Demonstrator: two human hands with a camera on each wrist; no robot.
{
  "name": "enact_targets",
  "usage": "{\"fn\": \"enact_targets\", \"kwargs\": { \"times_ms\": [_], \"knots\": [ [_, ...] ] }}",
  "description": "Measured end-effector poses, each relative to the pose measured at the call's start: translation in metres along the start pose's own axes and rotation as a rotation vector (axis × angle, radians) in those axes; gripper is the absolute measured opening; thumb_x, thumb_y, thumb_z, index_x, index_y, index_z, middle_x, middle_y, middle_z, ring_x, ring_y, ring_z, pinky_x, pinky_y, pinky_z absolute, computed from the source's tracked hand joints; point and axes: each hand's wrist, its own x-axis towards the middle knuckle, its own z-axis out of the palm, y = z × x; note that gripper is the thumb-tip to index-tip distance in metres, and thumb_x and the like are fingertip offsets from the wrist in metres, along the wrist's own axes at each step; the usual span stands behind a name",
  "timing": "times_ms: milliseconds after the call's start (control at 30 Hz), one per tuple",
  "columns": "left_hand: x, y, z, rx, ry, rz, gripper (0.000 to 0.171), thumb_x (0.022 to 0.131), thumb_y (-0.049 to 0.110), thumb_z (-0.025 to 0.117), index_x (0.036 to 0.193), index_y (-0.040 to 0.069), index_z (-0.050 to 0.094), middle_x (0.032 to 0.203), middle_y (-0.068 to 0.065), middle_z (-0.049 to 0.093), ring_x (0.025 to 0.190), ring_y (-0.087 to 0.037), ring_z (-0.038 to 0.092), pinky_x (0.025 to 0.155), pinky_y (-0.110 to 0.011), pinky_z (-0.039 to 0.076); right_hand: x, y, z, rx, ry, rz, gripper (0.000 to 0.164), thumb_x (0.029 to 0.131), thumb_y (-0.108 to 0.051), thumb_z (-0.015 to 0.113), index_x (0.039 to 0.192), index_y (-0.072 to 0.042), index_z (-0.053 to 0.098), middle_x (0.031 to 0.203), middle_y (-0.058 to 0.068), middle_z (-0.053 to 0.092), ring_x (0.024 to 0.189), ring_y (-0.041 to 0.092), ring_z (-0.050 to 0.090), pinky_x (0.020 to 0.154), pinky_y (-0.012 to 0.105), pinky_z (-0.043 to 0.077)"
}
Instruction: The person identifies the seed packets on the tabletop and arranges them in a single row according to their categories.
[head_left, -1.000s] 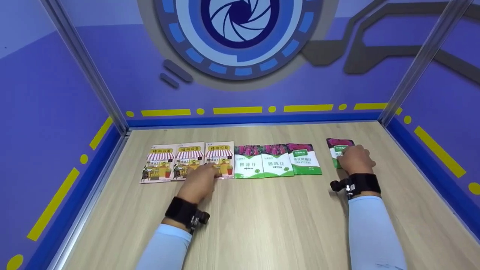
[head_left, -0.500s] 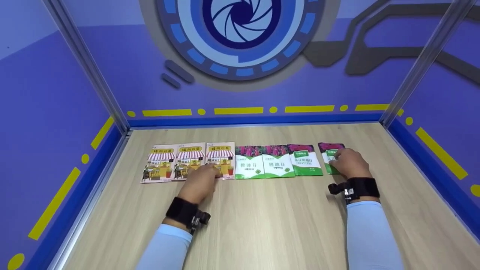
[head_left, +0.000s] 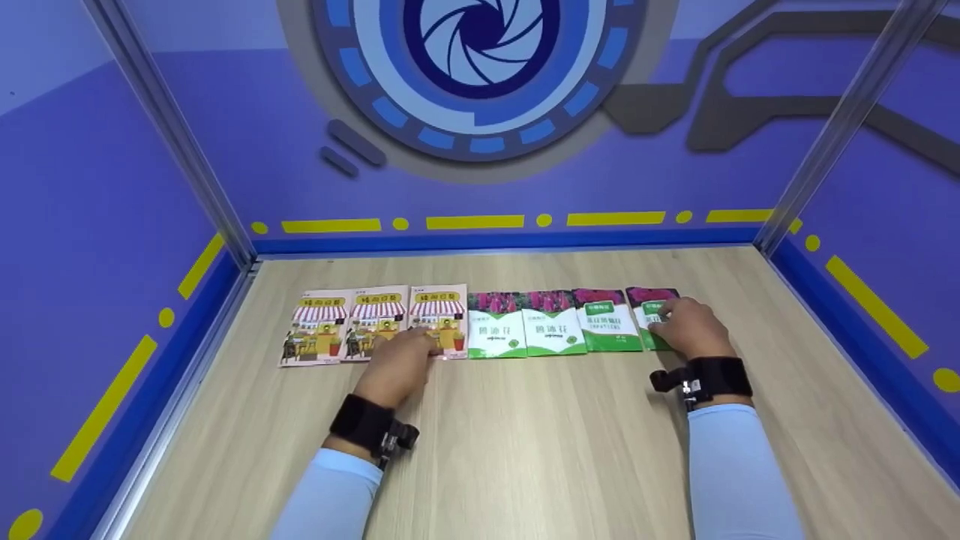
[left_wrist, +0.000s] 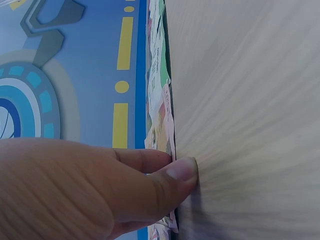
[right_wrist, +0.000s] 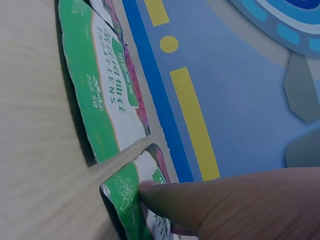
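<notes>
Along the back of the table [head_left: 525, 442] runs a row of flat packets. At its right end my right hand [head_left: 697, 326] grips a green and white seed packet [head_left: 642, 301] with a dark pink flower picture. The right wrist view shows the thumb [right_wrist: 165, 197] on its face and a narrow gap to the matching seed packet [right_wrist: 107, 95]. My left hand [head_left: 397, 367] rests on the lower part of the third pink packet [head_left: 442, 306], which has a striped-awning shop picture. In the left wrist view, the left thumb [left_wrist: 172, 182] lies at the packet's front edge.
Two more pink packets [head_left: 315, 330] lie side by side left of the left hand. Between the hands lie two white and green seed packets [head_left: 497, 324]. Purple-blue walls [head_left: 480, 199] with metal corner posts [head_left: 180, 142] enclose the table at the back and sides.
My right hand has slid the end seed packet left and slightly toward me, closing most of the gap to the row. The left hand has stayed in place on the pink packet.
</notes>
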Motion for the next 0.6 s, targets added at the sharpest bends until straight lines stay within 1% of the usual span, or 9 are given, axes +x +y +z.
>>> {"fn": "enact_targets", "kwargs": {
  "times_ms": [100,267,400,500,600],
  "knots": [
    [0.0001,-0.0009,0.0006,0.000,-0.005,0.004,0.021,0.096,0.005,0.071,0.104,0.020,0.082,0.142,-0.008,0.071,0.121,-0.033,0.071,0.095,-0.061,0.048,-0.0014,-0.0003,0.0008,-0.006,0.003,-0.014,0.051,0.099,-0.031,0.071,0.137,0.003,0.065,0.135,0.031,0.066,0.120,0.048,0.064,0.099,0.066,0.051],
    [-0.0004,-0.0008,0.0010,0.002,-0.009,0.003,0.022,0.094,0.002,0.070,0.104,0.018,0.081,0.138,-0.007,0.072,0.114,-0.033,0.071,0.096,-0.064,0.049,-0.0029,-0.0003,0.0011,-0.011,0.000,-0.023,0.051,0.100,-0.031,0.071,0.138,0.003,0.065,0.135,0.031,0.067,0.123,0.049,0.064,0.099,0.066,0.051],
    [-0.0008,-0.0007,0.0005,-0.004,-0.009,0.004,0.021,0.096,0.004,0.070,0.106,0.018,0.082,0.137,-0.006,0.073,0.113,-0.033,0.072,0.098,-0.064,0.049,-0.0037,-0.0012,0.0003,-0.001,-0.003,-0.020,0.051,0.100,-0.030,0.071,0.138,0.003,0.065,0.136,0.031,0.066,0.122,0.048,0.064,0.100,0.067,0.050],
    [-0.0006,-0.0009,0.0001,-0.007,-0.008,0.007,0.022,0.097,0.006,0.070,0.109,0.020,0.082,0.139,-0.006,0.072,0.115,-0.033,0.071,0.099,-0.064,0.048,-0.0031,-0.0014,0.0001,0.002,-0.002,-0.013,0.053,0.100,-0.032,0.070,0.140,0.003,0.064,0.137,0.032,0.065,0.123,0.048,0.063,0.099,0.068,0.050],
    [-0.0004,-0.0012,0.0003,-0.002,-0.004,0.008,0.022,0.097,0.006,0.070,0.108,0.020,0.082,0.139,-0.007,0.072,0.115,-0.032,0.072,0.095,-0.061,0.049,-0.0026,-0.0018,0.0009,0.001,-0.006,-0.013,0.055,0.101,-0.034,0.070,0.142,0.002,0.062,0.139,0.033,0.063,0.126,0.050,0.060,0.099,0.070,0.048]
  ]
}}
